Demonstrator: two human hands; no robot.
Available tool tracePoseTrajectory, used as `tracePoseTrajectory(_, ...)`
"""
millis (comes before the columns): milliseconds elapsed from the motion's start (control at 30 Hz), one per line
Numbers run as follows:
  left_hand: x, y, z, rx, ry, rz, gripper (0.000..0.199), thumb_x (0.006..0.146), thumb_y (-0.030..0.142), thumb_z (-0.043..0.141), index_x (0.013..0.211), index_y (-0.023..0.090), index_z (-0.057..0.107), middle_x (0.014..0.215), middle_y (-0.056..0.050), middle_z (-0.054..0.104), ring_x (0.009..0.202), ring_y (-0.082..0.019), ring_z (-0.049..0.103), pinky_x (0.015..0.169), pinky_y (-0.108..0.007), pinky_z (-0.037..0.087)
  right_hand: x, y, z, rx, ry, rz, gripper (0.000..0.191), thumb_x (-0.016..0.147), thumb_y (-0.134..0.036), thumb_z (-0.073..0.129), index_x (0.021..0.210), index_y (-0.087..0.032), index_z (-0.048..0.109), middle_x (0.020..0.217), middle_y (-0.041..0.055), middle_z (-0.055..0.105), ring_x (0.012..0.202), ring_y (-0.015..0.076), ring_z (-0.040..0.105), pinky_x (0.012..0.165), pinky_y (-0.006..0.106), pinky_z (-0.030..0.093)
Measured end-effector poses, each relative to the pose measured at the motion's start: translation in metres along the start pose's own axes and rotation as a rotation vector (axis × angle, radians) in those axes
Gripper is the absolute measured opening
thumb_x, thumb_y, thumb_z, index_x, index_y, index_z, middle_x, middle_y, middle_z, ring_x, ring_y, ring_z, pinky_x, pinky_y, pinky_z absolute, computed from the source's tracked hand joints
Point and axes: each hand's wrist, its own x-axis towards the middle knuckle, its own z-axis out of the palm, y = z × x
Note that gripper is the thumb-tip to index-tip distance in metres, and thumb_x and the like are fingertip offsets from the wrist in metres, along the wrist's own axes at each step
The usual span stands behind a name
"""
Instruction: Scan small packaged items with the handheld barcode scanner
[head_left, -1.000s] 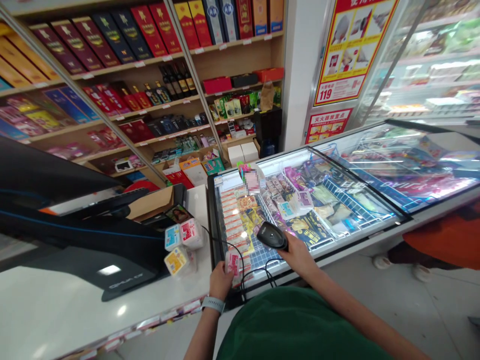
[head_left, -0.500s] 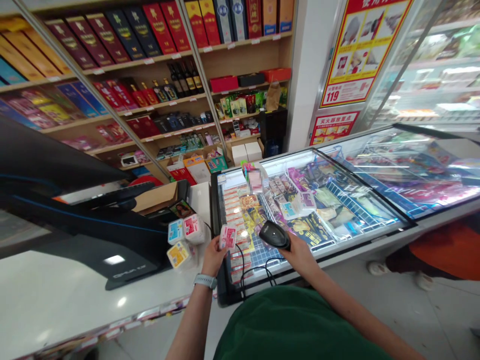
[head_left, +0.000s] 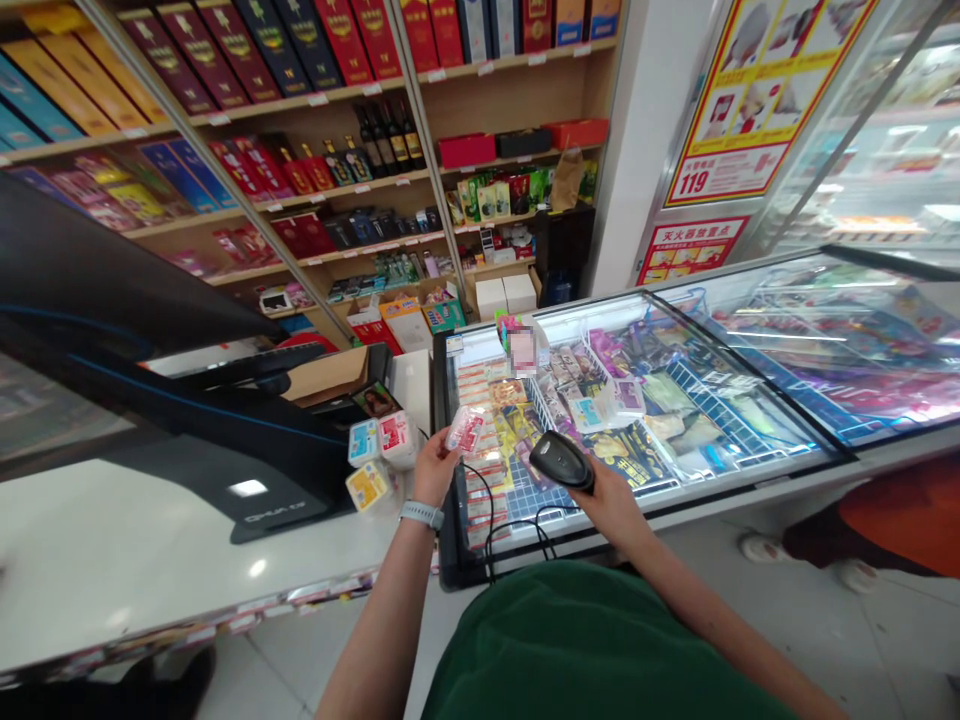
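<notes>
Moved: pink-labelled pack (head_left: 466,429), farther forward, over the left end of the freezer (head_left: 452,560)
Left hand (head_left: 433,470): fingertips pinched on the pack's near edge
Right hand (head_left: 610,500): wrapped around black scanner (head_left: 561,461)

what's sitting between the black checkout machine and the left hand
A cluster of packs labelled blue, red and yellow, on the white counter, as the head view shows.

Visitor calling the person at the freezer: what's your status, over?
Left grip: holding red-and-white pack. Right grip: holding black scanner. Black cord looped across the freezer, maybe a snag.
</notes>
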Motion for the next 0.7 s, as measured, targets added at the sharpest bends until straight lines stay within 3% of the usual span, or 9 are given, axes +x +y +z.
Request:
tracePoseTrajectory(267,0.008,0.001,0.004,0.002,0.032,0.041,0.046,0.067,0.027,0.070,0.108,0.011,0.057,0.094,-0.010,0.069,0.075,-0.014,0.063,0.068,-0.025,0.049,0.001,-0.003,-0.001,0.018,-0.002,-0.020,0.028,0.077,-0.024,0.056,0.104,-0.018,0.056,0.094,0.0078,0.068,0.091,0.0241,0.062,0.072,0.029,0.043)
tracePoseTrajectory(500,0.014,0.007,0.012,-0.088,-0.004,0.053,0.040,0.066,0.018,0.066,0.105,0.013,0.060,0.096,-0.009,0.071,0.084,-0.017,0.066,0.078,-0.030,0.051,0.001,0.000,0.001,0.032,0.034,-0.058,0.027,0.075,-0.023,0.056,0.101,-0.018,0.057,0.089,0.0072,0.068,0.085,0.0235,0.063,0.069,0.028,0.043)
tracePoseTrajectory(700,0.027,0.000,0.015,-0.094,0.027,0.102,0.038,0.067,0.016,0.065,0.105,0.014,0.062,0.099,-0.010,0.071,0.086,-0.018,0.066,0.081,-0.032,0.052,0.000,-0.005,-0.002,0.036,0.052,-0.073,0.023,0.076,-0.027,0.054,0.097,-0.019,0.058,0.087,0.0065,0.068,0.079,0.0227,0.064,0.066,0.028,0.044)
